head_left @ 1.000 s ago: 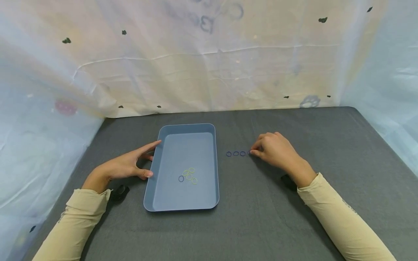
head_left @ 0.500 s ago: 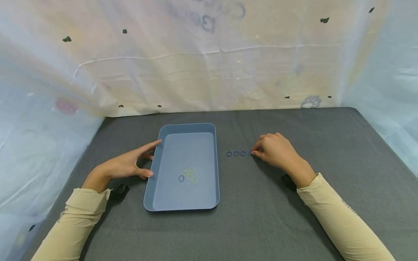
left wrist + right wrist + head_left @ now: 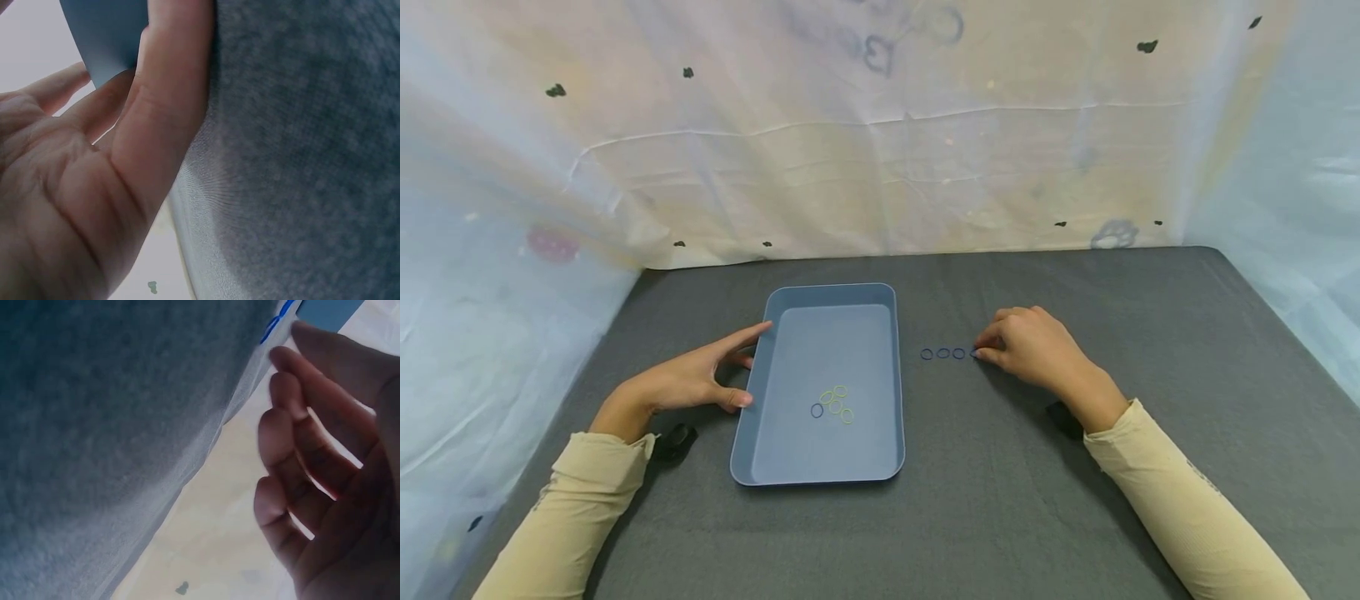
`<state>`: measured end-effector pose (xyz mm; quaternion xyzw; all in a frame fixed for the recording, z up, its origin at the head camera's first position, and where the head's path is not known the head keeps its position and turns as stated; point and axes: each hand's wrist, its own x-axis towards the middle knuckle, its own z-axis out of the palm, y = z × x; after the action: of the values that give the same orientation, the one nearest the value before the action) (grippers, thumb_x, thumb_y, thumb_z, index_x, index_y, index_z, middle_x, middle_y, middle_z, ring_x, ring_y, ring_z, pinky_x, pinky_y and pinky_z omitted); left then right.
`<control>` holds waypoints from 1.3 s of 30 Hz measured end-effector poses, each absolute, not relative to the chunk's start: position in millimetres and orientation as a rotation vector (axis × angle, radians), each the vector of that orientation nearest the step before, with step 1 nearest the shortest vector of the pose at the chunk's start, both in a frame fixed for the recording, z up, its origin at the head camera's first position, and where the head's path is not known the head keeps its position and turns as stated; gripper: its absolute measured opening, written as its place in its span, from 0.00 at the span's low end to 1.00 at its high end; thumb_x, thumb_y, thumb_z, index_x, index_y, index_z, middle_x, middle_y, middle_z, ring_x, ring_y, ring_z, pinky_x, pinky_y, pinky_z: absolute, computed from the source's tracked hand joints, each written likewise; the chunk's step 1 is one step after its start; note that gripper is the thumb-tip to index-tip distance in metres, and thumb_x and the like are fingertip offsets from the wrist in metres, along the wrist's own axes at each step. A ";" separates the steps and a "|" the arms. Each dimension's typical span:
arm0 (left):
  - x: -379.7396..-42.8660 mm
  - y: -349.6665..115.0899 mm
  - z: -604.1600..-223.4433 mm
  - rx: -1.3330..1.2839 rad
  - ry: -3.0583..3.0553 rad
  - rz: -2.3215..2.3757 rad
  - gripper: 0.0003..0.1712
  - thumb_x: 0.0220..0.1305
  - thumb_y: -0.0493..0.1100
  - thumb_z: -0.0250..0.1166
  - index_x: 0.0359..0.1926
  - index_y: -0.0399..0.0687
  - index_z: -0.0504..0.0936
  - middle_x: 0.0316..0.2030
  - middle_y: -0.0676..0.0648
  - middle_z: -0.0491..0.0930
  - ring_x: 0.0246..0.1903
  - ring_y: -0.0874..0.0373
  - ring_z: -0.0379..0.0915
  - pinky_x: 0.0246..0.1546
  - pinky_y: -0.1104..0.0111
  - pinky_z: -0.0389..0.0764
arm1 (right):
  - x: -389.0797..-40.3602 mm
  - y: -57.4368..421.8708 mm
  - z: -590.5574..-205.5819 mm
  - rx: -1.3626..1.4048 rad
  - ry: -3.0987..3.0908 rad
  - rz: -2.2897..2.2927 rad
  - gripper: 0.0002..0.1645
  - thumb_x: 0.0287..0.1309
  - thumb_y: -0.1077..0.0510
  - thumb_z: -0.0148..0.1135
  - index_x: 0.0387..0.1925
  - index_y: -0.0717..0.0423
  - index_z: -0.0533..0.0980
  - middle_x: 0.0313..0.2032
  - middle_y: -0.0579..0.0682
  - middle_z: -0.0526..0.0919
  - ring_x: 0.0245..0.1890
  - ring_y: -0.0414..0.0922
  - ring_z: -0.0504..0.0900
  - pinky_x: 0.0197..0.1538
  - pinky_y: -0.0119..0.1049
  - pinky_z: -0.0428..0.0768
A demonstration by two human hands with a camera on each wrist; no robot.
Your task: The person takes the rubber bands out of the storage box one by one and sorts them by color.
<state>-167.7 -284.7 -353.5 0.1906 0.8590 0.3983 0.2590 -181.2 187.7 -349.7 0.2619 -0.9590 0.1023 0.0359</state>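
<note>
My left hand (image 3: 688, 383) holds the left side of a blue-grey tray (image 3: 820, 350), with the thumb near the front and the forefinger reaching to the rim. Inside the tray lie several small yellow rubber bands (image 3: 835, 407) and one dark blue rubber band (image 3: 817, 410). To the right of the tray, blue rubber bands (image 3: 943, 353) form a short row on the cloth. At its right end, my right hand (image 3: 1030, 342) has its thumb and forefinger at another blue rubber band (image 3: 973, 353), partly hidden by the fingertips. Its other fingers are curled in the right wrist view.
A dark grey cloth (image 3: 970, 500) covers the table. Behind it hangs a pale patterned curtain (image 3: 880, 183), and light blue sheeting (image 3: 1285, 208) closes off the sides. Black straps (image 3: 674, 444) show at the wrists.
The right fingertips shift slightly at the end band, showing more of it half a second ago and covering part of it now. The left hand and tray stay put.
</note>
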 end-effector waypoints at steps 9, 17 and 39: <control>-167.9 -286.8 -353.3 0.523 2.322 1.089 0.62 0.57 0.47 0.75 0.80 0.65 0.41 0.77 0.37 0.44 0.70 0.33 0.54 0.38 0.61 0.84 | -181.9 183.0 -348.1 0.830 -2.900 0.440 0.11 0.56 0.51 0.73 0.41 0.46 0.88 0.40 0.45 0.86 0.39 0.46 0.83 0.44 0.47 0.79; -167.1 -287.6 -355.5 0.515 2.320 1.096 0.62 0.57 0.47 0.75 0.80 0.66 0.41 0.77 0.38 0.44 0.70 0.34 0.54 0.39 0.60 0.84 | -181.6 179.6 -348.3 0.838 -2.906 0.472 0.13 0.55 0.51 0.74 0.43 0.47 0.88 0.40 0.46 0.86 0.41 0.47 0.83 0.45 0.47 0.78; -175.8 -283.0 -356.5 0.533 2.274 1.101 0.60 0.61 0.47 0.73 0.79 0.70 0.39 0.76 0.38 0.47 0.70 0.35 0.53 0.40 0.61 0.85 | -172.9 149.3 -342.5 1.083 -2.618 0.598 0.12 0.54 0.55 0.75 0.42 0.48 0.88 0.37 0.45 0.84 0.38 0.43 0.77 0.42 0.41 0.75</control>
<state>-175.8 -283.0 -356.5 0.1984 0.8464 0.4100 0.2759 -172.9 149.3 -342.5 0.3711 -0.8973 0.2050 0.1230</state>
